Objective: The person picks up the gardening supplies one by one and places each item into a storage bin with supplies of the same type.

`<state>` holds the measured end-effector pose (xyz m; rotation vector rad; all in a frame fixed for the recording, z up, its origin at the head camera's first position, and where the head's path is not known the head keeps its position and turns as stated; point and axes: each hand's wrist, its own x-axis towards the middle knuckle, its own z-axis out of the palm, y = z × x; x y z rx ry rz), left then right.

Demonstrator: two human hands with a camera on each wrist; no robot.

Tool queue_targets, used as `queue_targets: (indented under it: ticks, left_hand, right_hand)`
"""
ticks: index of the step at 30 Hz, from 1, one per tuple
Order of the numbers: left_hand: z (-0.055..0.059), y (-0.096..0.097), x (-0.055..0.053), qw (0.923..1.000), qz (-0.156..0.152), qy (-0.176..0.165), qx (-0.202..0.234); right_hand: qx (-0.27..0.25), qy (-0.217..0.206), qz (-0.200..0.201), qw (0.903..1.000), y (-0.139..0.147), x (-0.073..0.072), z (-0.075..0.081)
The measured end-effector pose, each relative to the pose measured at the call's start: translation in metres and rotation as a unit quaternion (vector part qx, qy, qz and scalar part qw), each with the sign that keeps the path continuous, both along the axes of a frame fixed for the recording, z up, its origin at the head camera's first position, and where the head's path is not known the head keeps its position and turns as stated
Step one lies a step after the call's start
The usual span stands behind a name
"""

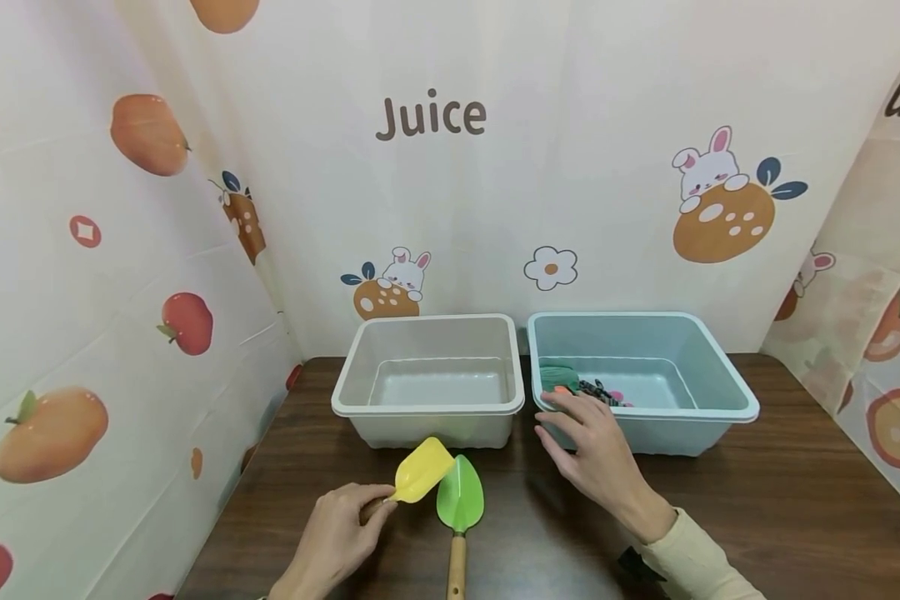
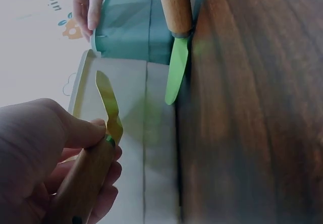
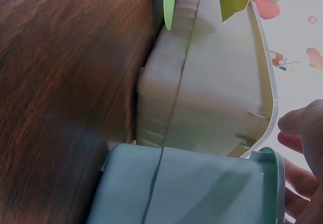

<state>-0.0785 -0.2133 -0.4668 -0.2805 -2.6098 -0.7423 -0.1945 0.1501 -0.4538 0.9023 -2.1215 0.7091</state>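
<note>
My left hand [image 1: 337, 533] pinches the wooden handle [image 2: 83, 178] of a small yellow shovel [image 1: 423, 471]. Its blade is raised in front of the pale grey bin [image 1: 431, 429]. Just right of it, a green trowel [image 1: 461, 496] lies on the table, its wooden handle pointing toward me. My right hand [image 1: 592, 446] is at the left front corner of the light blue bin [image 1: 682, 433], fingers spread and slightly bent, with nothing visible in them. Inside that bin, partly hidden by the fingers, are a green thing [image 1: 558, 379], a dark patterned thing [image 1: 597, 390] and bits of pink and orange.
Both bins stand side by side at the back of the dark wooden table [image 1: 810, 492], against a printed curtain [image 1: 480, 200]. More curtain hangs along the left and right sides. A small black object [image 1: 640, 567] shows by the right sleeve [image 1: 693, 554].
</note>
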Motion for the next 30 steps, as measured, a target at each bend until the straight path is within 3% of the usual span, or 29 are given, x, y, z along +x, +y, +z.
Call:
queue_targets:
  ticks: [15, 30]
  left_hand:
    - [0.022, -0.005, -0.007, 0.9924, -0.024, 0.113, -0.044]
    - [0.038, -0.007, -0.015, 0.9862, -0.044, 0.148, -0.060]
  right_hand:
    - [-0.005, 0.015, 0.009, 0.9998, -0.001, -0.001, -0.001]
    - [-0.002, 0.007, 0.006, 1.0000, 0.000, 0.000, -0.001]
